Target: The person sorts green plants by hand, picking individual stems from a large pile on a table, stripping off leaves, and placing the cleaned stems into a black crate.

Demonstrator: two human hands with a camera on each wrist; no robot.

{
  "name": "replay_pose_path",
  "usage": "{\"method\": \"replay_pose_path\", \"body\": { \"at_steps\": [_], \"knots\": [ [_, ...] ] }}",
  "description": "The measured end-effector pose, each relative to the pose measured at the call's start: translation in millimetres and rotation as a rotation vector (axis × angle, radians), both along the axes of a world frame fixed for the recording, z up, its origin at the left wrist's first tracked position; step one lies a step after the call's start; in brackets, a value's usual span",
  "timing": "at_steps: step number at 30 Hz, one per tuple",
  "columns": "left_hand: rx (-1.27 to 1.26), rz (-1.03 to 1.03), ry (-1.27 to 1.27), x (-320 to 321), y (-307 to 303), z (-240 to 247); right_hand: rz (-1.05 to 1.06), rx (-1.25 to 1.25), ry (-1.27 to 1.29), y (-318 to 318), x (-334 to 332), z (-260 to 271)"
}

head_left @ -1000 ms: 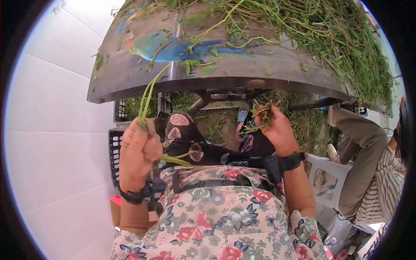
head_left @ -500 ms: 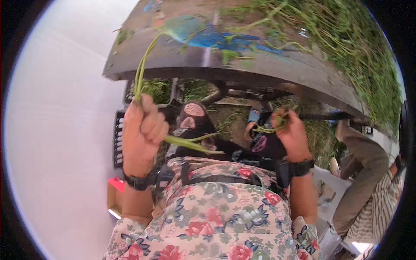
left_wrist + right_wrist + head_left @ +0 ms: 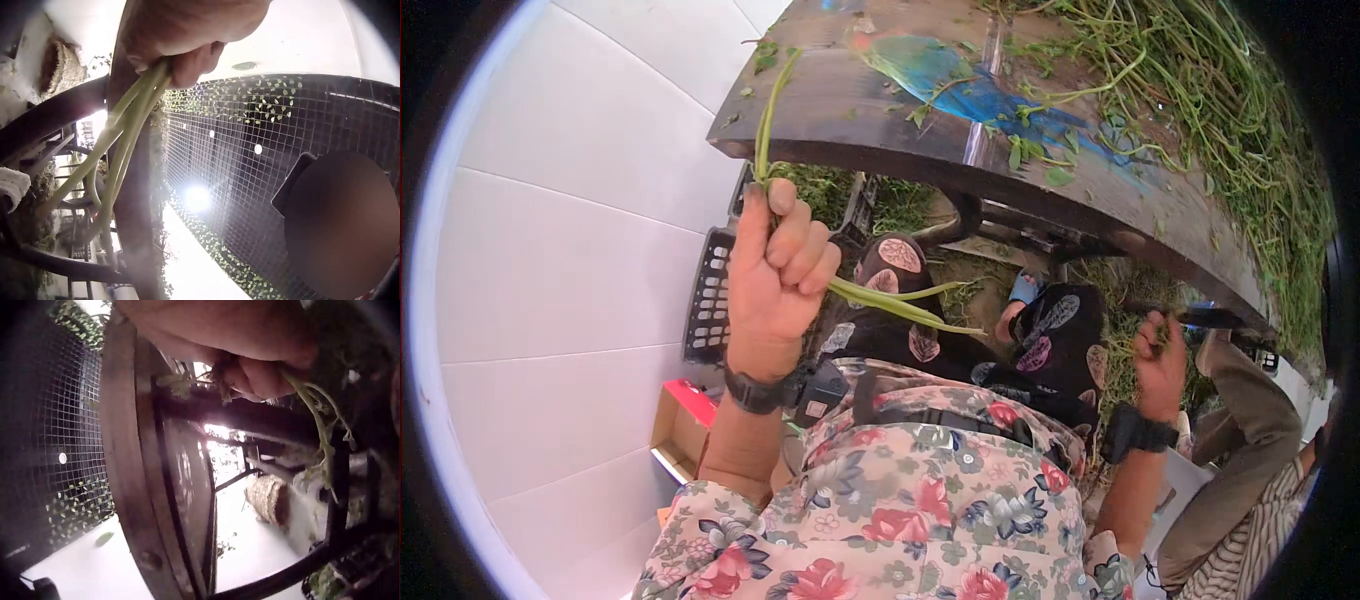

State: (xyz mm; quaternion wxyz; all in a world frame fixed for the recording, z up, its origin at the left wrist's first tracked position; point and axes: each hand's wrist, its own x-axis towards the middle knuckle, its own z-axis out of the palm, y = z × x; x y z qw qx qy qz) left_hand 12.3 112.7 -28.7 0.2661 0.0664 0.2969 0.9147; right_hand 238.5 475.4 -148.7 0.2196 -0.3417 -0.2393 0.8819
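Observation:
My left hand [image 3: 785,265] grips a small bunch of long green stems [image 3: 910,310]. One end rises above the thumb in front of the table's left corner, and the other sticks out to the right over my lap. In the left wrist view the pale, bare stems [image 3: 125,137] hang from the curled fingers. Low at the right, beside my knee and below the table edge, my right hand [image 3: 1162,370] pinches a leafy scrap. Thin sprigs [image 3: 322,425] show under its fingers in the right wrist view.
A large heap of green vines [image 3: 1220,110] covers the right of the wooden table [image 3: 820,120], with loose leaves around a painted blue bird. A black crate [image 3: 705,310] and red-edged box [image 3: 685,410] stand at left. Another person's leg [image 3: 1250,430] is close at right.
My right hand has moved away to the right and down beside my knee with the leafy scrap. The left hand still grips the stems, now raised nearer the table's left corner. The head view has turned.

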Motion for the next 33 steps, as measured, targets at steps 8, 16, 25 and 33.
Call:
{"method": "replay_pose_path", "body": {
  "at_steps": [8, 16, 25, 33],
  "knots": [
    [-0.257, -0.094, -0.002, 12, 18, 3, -0.189, 0.912, -0.776, 60, 116, -60],
    [-0.332, -0.221, 0.169, 17, 20, 0, 0.066, 0.842, -1.011, 87, 224, -128],
    [-0.384, -0.205, 0.152, 21, 24, -4, -0.144, 0.398, -0.855, 68, 176, -139],
    [-0.421, -0.224, 0.14, 18, 13, -11, -0.125, 0.358, -0.839, 57, 164, -124]
  ]
}}
